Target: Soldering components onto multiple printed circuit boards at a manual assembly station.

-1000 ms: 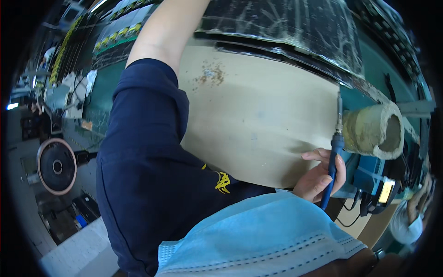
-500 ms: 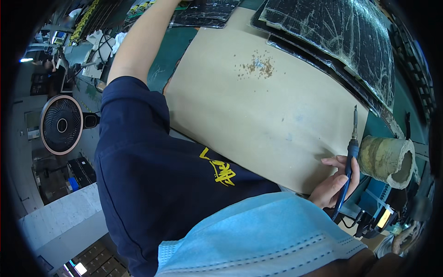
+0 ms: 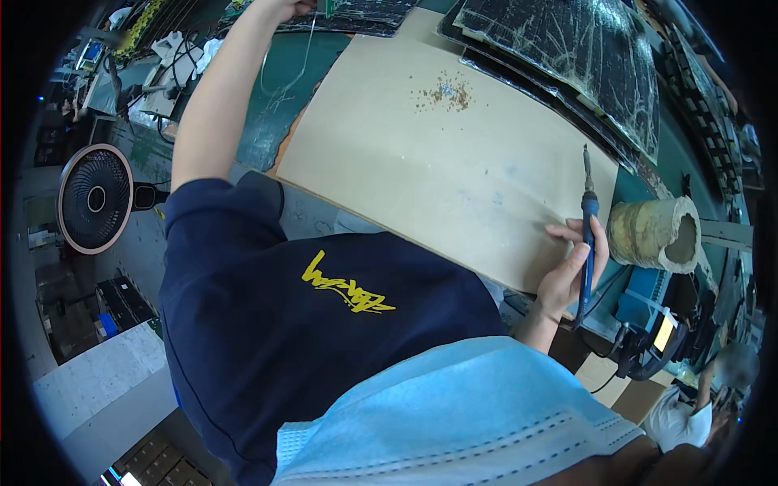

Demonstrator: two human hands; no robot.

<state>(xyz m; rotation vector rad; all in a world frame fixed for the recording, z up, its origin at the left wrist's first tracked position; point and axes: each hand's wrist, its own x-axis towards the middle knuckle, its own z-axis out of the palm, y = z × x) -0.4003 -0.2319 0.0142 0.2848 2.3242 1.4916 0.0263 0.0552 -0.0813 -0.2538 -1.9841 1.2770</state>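
Note:
At the far left, cut by the upper edge, my left hand (image 3: pixel 285 8) is closed on a green circuit board (image 3: pixel 327 7), only part of which shows. A thin silvery wire (image 3: pixel 308 50) hangs beside these fingers and loops down over the green tabletop. My right hand (image 3: pixel 572 263) grips a blue-handled soldering iron (image 3: pixel 589 212) at the right end of the beige work board (image 3: pixel 389 154). Its metal tip points away from me, raised over the board, touching nothing. Small brown crumbs (image 3: pixel 450 95) lie scattered on the board's far part.
Black scratched sheets (image 3: pixel 559 61) are stacked at the far right. A thick crusted tube (image 3: pixel 648 231) lies right of the iron, with a blue device (image 3: pixel 644 300) below it. Another black tray (image 3: pixel 356 20) is at the far left. A fan (image 3: pixel 96 198) stands farther left.
My left hand has drawn back into view with the green circuit board, and the thin wire now shows. The right hand still holds the soldering iron; the whole view has shifted slightly.

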